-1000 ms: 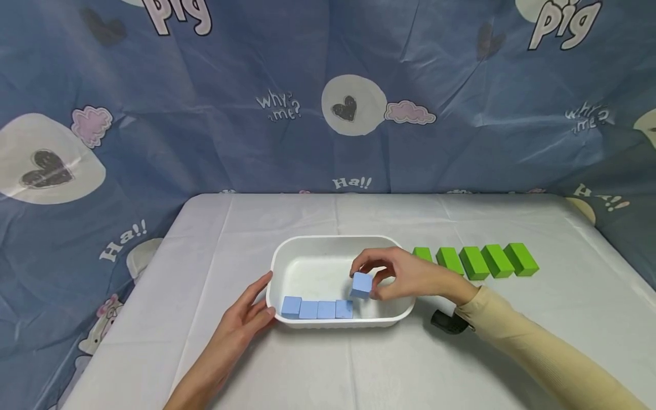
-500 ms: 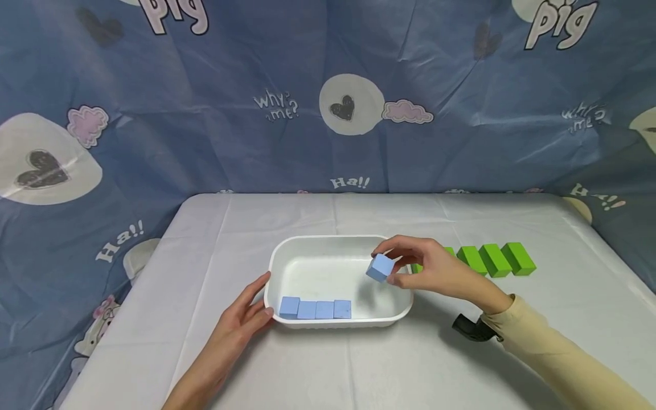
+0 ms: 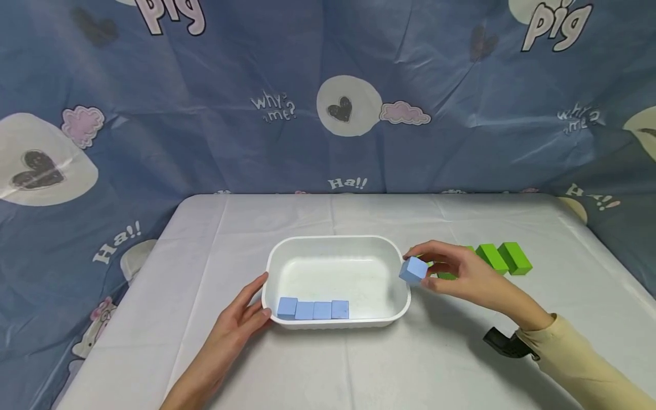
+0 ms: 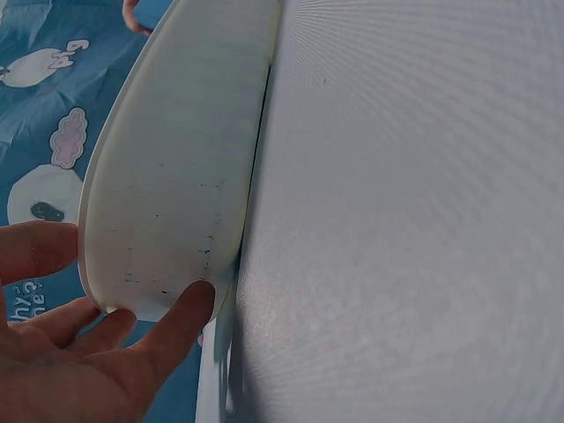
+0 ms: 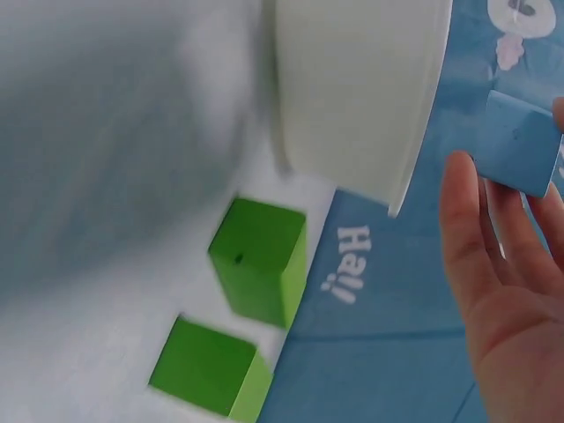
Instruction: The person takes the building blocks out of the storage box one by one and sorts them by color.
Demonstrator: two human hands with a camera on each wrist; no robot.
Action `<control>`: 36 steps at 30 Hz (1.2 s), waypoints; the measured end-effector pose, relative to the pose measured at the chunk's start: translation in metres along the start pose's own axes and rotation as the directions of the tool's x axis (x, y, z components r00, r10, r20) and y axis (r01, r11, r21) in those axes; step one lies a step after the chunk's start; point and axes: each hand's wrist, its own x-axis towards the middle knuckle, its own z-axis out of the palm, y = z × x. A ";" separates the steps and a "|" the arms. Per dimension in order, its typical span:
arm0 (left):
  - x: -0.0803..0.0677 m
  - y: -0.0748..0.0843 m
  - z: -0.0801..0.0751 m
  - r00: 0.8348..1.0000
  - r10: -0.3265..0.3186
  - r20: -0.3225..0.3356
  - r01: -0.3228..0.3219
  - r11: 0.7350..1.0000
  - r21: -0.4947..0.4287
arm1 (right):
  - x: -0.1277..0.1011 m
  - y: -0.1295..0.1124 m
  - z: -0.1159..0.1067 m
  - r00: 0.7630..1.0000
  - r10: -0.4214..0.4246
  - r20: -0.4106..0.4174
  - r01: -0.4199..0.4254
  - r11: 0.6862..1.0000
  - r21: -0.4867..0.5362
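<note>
A white plastic container (image 3: 328, 270) stands on the table, with a row of several light blue blocks (image 3: 322, 310) along its near side. My left hand (image 3: 233, 327) touches its left end; in the left wrist view the fairly straight fingers and thumb (image 4: 187, 308) rest against the container's outer wall (image 4: 167, 159). My right hand (image 3: 468, 282) pinches one blue block (image 3: 413, 270) between thumb and fingers, raised over the container's right rim. In the right wrist view that block (image 5: 520, 145) sits at the fingertips, above the table.
Several green blocks (image 3: 515, 259) stand in a row right of the container, partly hidden behind my right hand. The right wrist view shows two green blocks (image 5: 257, 256) near the container's end. A black wrist device (image 3: 507, 343) is by the right sleeve. A printed blue cloth (image 3: 225, 142) hangs behind.
My right hand has lifted the blue block from beside the row in the container and carried it right to the container's right rim. The left hand has stayed at the left end.
</note>
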 end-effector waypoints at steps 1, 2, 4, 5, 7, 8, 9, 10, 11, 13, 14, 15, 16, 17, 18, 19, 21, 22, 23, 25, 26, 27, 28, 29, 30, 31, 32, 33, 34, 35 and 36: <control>0.000 0.000 0.000 1.000 -0.001 -0.001 0.001 1.000 0.002 | -0.002 0.001 -0.002 1.000 0.000 -0.005 0.000 1.000 -0.008; 0.000 0.000 0.000 1.000 -0.002 -0.002 0.002 1.000 0.003 | -0.005 0.002 -0.003 1.000 -0.004 -0.005 0.004 1.000 -0.014; 0.000 0.001 0.000 1.000 -0.004 -0.004 0.004 1.000 0.003 | -0.010 0.004 -0.007 1.000 0.008 -0.004 -0.008 1.000 -0.028; 0.000 0.001 0.000 1.000 -0.004 -0.003 0.004 1.000 0.001 | -0.012 0.005 -0.008 1.000 0.013 0.000 -0.013 0.999 -0.035; 0.000 0.001 0.000 1.000 -0.006 -0.003 0.006 1.000 0.000 | -0.016 0.006 -0.010 0.999 0.030 0.014 -0.029 0.998 -0.054; -0.001 0.000 0.001 1.000 -0.007 -0.003 0.007 1.000 0.001 | -0.019 0.007 -0.011 0.999 0.040 0.023 -0.039 0.997 -0.062; -0.001 0.000 0.001 1.000 -0.007 -0.003 0.007 1.000 0.004 | -0.021 0.008 -0.012 0.998 0.053 0.030 -0.051 0.996 -0.074; -0.001 0.000 0.000 1.000 -0.007 -0.003 0.007 1.000 0.008 | -0.023 0.009 -0.012 0.997 0.059 0.041 -0.055 0.994 -0.092; -0.002 0.000 0.000 1.000 -0.007 -0.002 0.007 1.000 0.010 | -0.025 0.010 -0.013 0.996 0.069 0.053 -0.064 0.993 -0.102; -0.002 0.000 0.000 1.000 -0.008 -0.003 0.008 1.000 0.014 | -0.028 0.014 -0.012 0.993 0.080 0.083 -0.070 0.990 -0.119; -0.002 0.000 0.000 1.000 -0.009 -0.005 0.009 1.000 0.016 | -0.029 0.016 -0.012 0.992 0.082 0.099 -0.070 0.990 -0.122; -0.002 0.000 0.000 1.000 -0.011 -0.005 0.011 1.000 0.013 | -0.030 0.018 -0.011 0.989 0.089 0.115 -0.075 0.990 -0.121; -0.002 0.000 0.001 1.000 -0.012 -0.005 0.013 1.000 0.013 | -0.031 0.019 -0.010 0.987 0.093 0.131 -0.078 0.990 -0.118; -0.002 0.000 0.001 1.000 -0.015 -0.004 0.015 1.000 0.012 | -0.031 0.021 -0.008 0.985 0.098 0.143 -0.083 0.991 -0.109; -0.002 0.001 0.001 1.000 -0.019 -0.006 0.019 1.000 0.012 | -0.032 0.022 -0.007 0.982 0.103 0.156 -0.088 0.991 -0.101; -0.002 0.001 0.001 1.000 -0.022 -0.006 0.022 1.000 0.013 | -0.033 0.023 -0.006 0.980 0.112 0.166 -0.097 0.991 -0.093; -0.002 0.000 0.001 1.000 -0.024 -0.006 0.024 1.000 0.016 | -0.033 0.025 -0.003 0.974 0.137 0.183 -0.122 0.988 -0.091; -0.002 0.001 0.001 1.000 -0.023 -0.005 0.023 1.000 0.019 | -0.034 0.026 -0.002 0.971 0.141 0.192 -0.125 0.988 -0.092; -0.002 0.001 0.001 1.000 -0.023 -0.004 0.023 1.000 0.018 | -0.034 0.027 -0.001 0.969 0.147 0.196 -0.131 0.987 -0.095; -0.002 0.000 0.001 1.000 -0.021 -0.006 0.021 1.000 0.018 | -0.034 0.029 0.000 0.967 0.160 0.201 -0.140 0.984 -0.109; -0.002 0.000 0.001 1.000 -0.019 -0.007 0.019 1.000 0.019 | -0.034 0.030 0.000 0.966 0.164 0.200 -0.143 0.983 -0.115; -0.002 0.000 0.002 1.000 -0.018 -0.006 0.018 1.000 0.017 | -0.034 0.031 0.000 0.965 0.167 0.200 -0.146 0.982 -0.117; -0.002 0.000 0.002 1.000 -0.016 -0.006 0.016 1.000 0.015 | -0.034 0.031 0.000 0.965 0.171 0.198 -0.149 0.982 -0.118; -0.002 0.000 0.002 1.000 -0.015 -0.008 0.015 1.000 0.015 | -0.034 0.032 0.000 0.965 0.176 0.196 -0.154 0.981 -0.120; -0.001 -0.001 0.002 1.000 -0.012 -0.009 0.012 1.000 0.014 | -0.035 0.033 0.001 0.964 0.178 0.196 -0.157 0.980 -0.119; -0.001 -0.001 0.002 1.000 -0.011 -0.009 0.011 1.000 0.013 | -0.035 0.034 0.001 0.964 0.178 0.198 -0.157 0.981 -0.116; -0.001 -0.001 0.002 1.000 -0.010 -0.010 0.010 1.000 0.013 | -0.035 0.034 0.001 0.964 0.177 0.200 -0.156 0.981 -0.113; -0.001 -0.001 0.002 1.000 -0.008 -0.010 0.008 1.000 0.011 | -0.035 0.035 0.001 0.964 0.175 0.201 -0.155 0.982 -0.110; -0.001 -0.001 0.002 1.000 -0.008 -0.011 0.008 1.000 0.012 | -0.035 0.036 0.001 0.964 0.174 0.202 -0.156 0.982 -0.105; -0.002 -0.001 0.002 1.000 -0.008 -0.012 0.008 1.000 0.013 | -0.035 0.037 0.001 0.963 0.174 0.204 -0.155 0.983 -0.102; -0.002 -0.001 0.002 1.000 -0.008 -0.011 0.009 1.000 0.012 | -0.035 0.037 0.001 0.963 0.173 0.204 -0.155 0.983 -0.100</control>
